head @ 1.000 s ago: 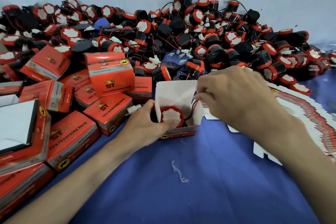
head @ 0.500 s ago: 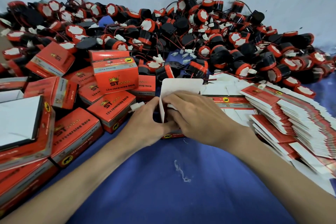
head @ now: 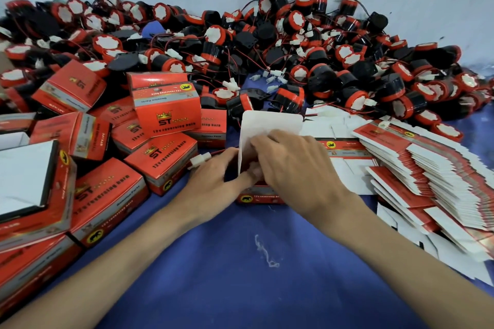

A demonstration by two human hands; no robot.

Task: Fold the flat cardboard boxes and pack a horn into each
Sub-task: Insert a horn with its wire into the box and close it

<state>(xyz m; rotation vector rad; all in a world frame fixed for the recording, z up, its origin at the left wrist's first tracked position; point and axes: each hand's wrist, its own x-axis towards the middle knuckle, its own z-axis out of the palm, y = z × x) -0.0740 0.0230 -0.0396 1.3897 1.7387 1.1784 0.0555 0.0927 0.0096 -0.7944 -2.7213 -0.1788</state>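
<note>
Open box [head: 260, 196] worked from both sides.
Left hand [head: 213, 181] grips its left wall; right hand [head: 299, 171] curls its fingers inside, their hold hidden; lid flap [head: 270, 125] stands upright.

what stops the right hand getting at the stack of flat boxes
Likely nothing, so yes: the stack of flat boxes lies just right of the right hand, nothing standing between, though that hand is busy at the open box.

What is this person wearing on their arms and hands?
Nothing that shows. The left hand and right hand are bare, with no gloves, rings or watch visible. The left forearm and right forearm are uncovered to the picture's edge, no sleeve in sight.
</note>
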